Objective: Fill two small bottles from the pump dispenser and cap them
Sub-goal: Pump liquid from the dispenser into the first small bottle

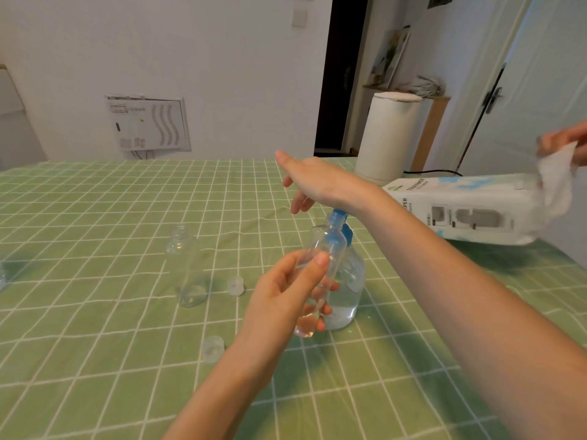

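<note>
Clear small bottle tilted against dispenser

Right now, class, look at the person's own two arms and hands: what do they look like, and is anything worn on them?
Both are bare. The left forearm and right forearm show no sleeve up to the picture's edge. The left hand and right hand carry no glove, ring, watch or bracelet that I can see. The visible left thumbnail looks short and unpainted.

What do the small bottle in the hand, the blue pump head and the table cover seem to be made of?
The small bottle: probably clear, glossy plastic; the blue pump shows through its wall. The pump head: opaque blue plastic, smooth, by its look. The table cover: green checked cloth, matte, likely woven; it lies in soft wrinkles.
</note>
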Demonstrator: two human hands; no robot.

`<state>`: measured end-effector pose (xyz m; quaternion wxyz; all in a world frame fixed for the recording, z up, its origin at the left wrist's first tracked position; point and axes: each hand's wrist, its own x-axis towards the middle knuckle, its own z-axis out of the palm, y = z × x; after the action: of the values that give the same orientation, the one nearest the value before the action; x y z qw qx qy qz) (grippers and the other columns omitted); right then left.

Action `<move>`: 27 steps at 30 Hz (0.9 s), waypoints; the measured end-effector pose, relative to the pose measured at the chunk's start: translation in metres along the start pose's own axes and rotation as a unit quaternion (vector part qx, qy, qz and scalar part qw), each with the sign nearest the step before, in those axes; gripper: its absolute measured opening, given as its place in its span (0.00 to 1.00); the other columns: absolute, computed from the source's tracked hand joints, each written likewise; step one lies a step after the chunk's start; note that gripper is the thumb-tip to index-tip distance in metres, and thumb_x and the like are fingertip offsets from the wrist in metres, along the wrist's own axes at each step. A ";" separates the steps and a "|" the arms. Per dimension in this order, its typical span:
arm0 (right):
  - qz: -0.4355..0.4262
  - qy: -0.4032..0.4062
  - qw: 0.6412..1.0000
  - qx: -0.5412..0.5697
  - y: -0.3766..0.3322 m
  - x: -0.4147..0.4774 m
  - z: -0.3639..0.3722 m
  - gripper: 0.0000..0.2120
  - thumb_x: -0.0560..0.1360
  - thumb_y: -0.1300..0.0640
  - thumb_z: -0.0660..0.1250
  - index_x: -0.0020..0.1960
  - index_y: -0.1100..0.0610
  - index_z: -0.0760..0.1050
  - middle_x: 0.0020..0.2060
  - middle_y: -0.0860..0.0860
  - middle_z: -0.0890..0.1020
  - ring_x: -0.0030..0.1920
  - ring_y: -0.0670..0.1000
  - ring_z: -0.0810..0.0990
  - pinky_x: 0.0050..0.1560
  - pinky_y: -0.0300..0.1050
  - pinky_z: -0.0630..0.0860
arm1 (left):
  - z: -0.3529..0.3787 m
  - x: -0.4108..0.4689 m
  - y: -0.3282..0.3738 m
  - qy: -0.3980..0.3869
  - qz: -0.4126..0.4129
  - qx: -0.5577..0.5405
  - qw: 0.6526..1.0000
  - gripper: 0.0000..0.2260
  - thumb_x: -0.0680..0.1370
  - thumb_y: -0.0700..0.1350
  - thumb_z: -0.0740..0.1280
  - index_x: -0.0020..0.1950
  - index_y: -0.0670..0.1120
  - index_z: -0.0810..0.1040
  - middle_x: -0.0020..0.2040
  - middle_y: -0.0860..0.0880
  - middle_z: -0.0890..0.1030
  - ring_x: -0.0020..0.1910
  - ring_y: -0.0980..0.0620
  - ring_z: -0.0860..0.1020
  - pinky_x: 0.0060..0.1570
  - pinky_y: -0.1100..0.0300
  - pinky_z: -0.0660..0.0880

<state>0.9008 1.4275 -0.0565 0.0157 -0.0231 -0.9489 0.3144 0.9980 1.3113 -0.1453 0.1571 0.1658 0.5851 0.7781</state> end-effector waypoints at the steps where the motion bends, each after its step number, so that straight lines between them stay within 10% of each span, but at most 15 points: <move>1: -0.002 0.000 1.000 0.001 0.000 0.000 0.000 0.33 0.79 0.37 0.43 0.67 0.60 0.70 0.37 0.55 0.84 0.44 0.52 0.82 0.50 0.49 0.70 | 0.000 0.000 0.000 0.000 0.000 0.001 1.000 0.24 0.63 0.58 0.68 0.54 0.48 0.79 0.36 0.50 0.81 0.29 0.54 0.76 0.25 0.66 0.71; 27: 0.005 -0.001 1.000 0.015 0.002 -0.002 0.000 0.33 0.79 0.36 0.42 0.65 0.59 0.71 0.37 0.54 0.85 0.44 0.50 0.82 0.53 0.49 0.70 | -0.001 -0.001 -0.003 0.002 0.006 -0.001 1.000 0.16 0.67 0.57 0.69 0.50 0.51 0.81 0.36 0.51 0.82 0.29 0.54 0.76 0.25 0.66 0.71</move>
<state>0.9026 1.4288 -0.0580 0.0139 -0.0273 -0.9439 0.3288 0.9983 1.3112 -0.1488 0.1514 0.1675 0.5841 0.7797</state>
